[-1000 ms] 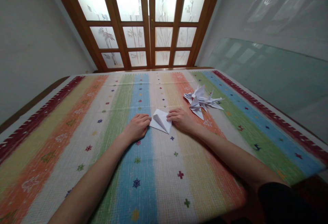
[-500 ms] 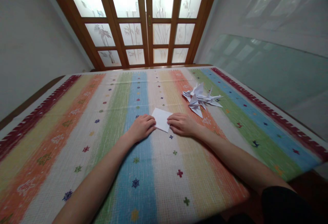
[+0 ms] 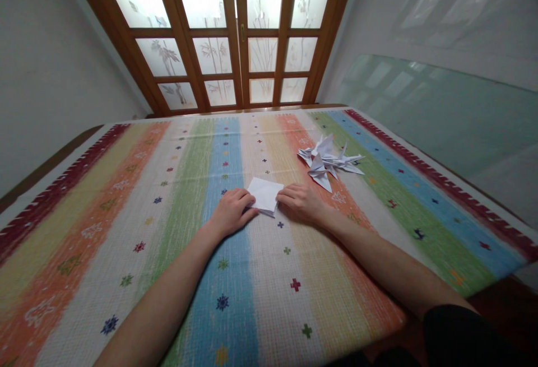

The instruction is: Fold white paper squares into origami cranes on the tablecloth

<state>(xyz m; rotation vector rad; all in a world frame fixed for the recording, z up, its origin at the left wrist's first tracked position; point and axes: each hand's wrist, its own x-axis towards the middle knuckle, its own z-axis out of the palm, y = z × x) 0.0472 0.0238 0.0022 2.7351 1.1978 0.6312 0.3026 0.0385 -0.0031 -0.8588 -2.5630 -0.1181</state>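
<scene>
White paper, folded into a small, roughly square packet, was set flat near the middle of a tabletop that was covered by a striped tablecloth. Layered edges were shown along the packet's near side, where the flaps were slightly parted. The packet was placed over a pale stripe, between two bare hands reached in from the near side, with both forearms laid low over the cloth.

By the left hand, the packet's left near edge was grasped, with the thumb and fingers closed about it. By the curled fingertips of the right hand, the packet's right corner was touched; the thumb was hidden, so whether the paper was pinched there could not be told. A black sleeve was seen on the right arm, at the near right.

Farther off to the right, beyond the right hand and well apart from the packet, several folded white paper cranes were clustered, overlapping one another, on orange, white and green stripes. The cloth was patterned with small stars, crosses and animals. At the far end, wooden doors were fitted with frosted panes decorated with plants.
</scene>
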